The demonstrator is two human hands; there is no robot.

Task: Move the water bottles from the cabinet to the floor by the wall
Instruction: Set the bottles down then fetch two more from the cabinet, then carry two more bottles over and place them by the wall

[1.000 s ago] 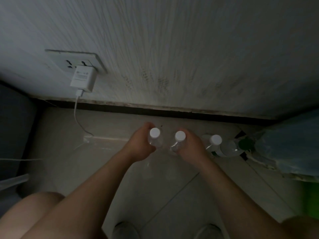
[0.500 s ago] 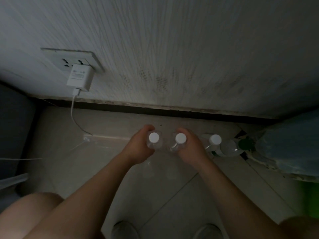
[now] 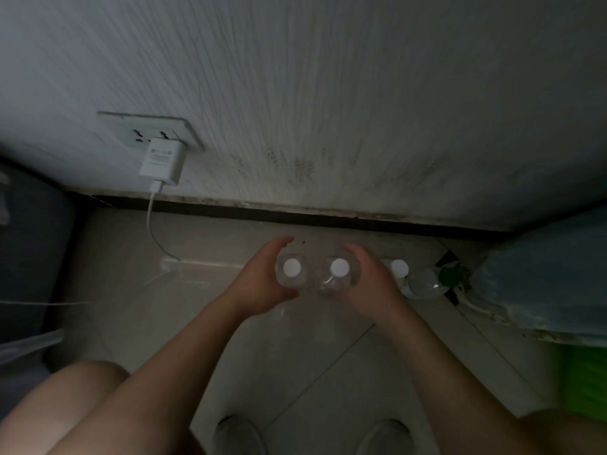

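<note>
A dim home corner — tiled floor (image 3: 328,372), papered wall (image 3: 328,93), charger (image 3: 161,162) in a wall socket (image 3: 131,128).

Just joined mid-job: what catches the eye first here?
Centre frame, the left hand curls round one upright clear plastic water bottle with a white cap, and the right hand round a second matching bottle beside it, near the foot of the grey wall. A third white-capped bottle stands just right of them. At upper left, a white charger block is plugged into a wall socket.

Bare forearms (image 3: 184,349), knees (image 3: 65,405); grey shoes (image 3: 238,435) (toes only).
</note>
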